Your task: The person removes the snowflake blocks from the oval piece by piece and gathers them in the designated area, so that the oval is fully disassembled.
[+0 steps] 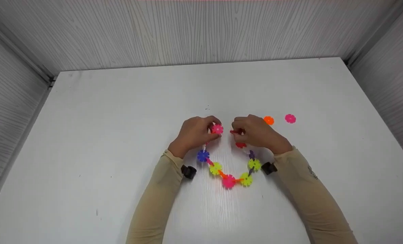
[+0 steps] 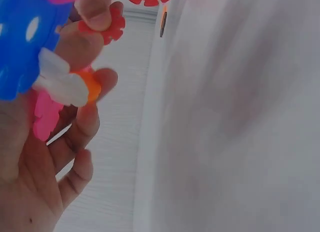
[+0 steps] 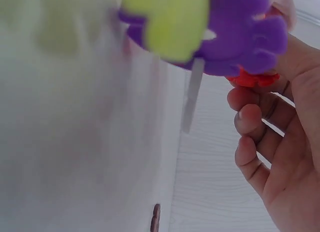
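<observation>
A chain of notched plastic snowflake discs (image 1: 229, 182) hangs in a U between the two hands, with pink, yellow, blue, purple, orange, white and red pieces. My left hand (image 1: 196, 134) pinches its left end, where a pink disc (image 1: 217, 129) faces up. In the left wrist view, a red disc (image 2: 114, 27) shows at the fingertips, and a blue disc (image 2: 30, 41) looms close. Across a small gap, my right hand (image 1: 255, 132) grips the other end at a red disc (image 1: 234, 131), mostly hidden by fingers. A purple disc (image 3: 240, 36) fills much of the right wrist view.
Loose on the white table (image 1: 86, 135) lie an orange disc (image 1: 269, 120), just behind the right hand, and a pink disc (image 1: 290, 118) farther right. Pale wood-grain panels (image 1: 201, 30) stand at the back and both sides. Black wrist cameras (image 1: 189, 172) sit under the sleeves.
</observation>
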`<state>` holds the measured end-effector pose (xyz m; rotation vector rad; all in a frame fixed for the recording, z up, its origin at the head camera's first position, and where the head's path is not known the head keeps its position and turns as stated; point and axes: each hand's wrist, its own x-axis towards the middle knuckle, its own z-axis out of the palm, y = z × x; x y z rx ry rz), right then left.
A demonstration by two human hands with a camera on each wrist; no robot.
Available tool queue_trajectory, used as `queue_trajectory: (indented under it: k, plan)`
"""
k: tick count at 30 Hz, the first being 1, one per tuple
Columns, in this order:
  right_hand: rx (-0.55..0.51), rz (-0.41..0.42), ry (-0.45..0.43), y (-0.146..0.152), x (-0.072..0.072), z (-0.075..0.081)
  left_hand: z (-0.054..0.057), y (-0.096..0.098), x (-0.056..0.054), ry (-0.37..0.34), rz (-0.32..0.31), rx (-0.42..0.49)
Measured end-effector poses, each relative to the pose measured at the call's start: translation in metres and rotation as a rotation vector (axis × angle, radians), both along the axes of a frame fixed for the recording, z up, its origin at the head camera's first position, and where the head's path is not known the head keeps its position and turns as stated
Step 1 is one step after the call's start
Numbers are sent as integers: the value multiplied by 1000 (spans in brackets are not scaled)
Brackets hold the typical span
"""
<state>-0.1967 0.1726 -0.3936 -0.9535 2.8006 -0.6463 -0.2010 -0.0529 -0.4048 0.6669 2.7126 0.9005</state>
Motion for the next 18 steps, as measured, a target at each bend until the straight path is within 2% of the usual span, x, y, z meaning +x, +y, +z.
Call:
queue_trajectory:
  k: [2, 5, 7, 12, 18]
  plan:
    - [-26, -57, -23, 7, -3, -1, -2, -8, -1, 10, 54, -3]
    - [-82, -152, -106, 19, -8, -3, -4, -17, -2, -35, 93, 31]
    - [-95, -196, -156, 25, -11, -4, -5, -20, -3, -60, 84, 36]
    - [-105, -237, -238, 36, -17, -8, -5, -21, -4, -76, 74, 33]
    - [-149, -277, -282, 45, -21, -8, -4, -23, -4, -39, 65, 38]
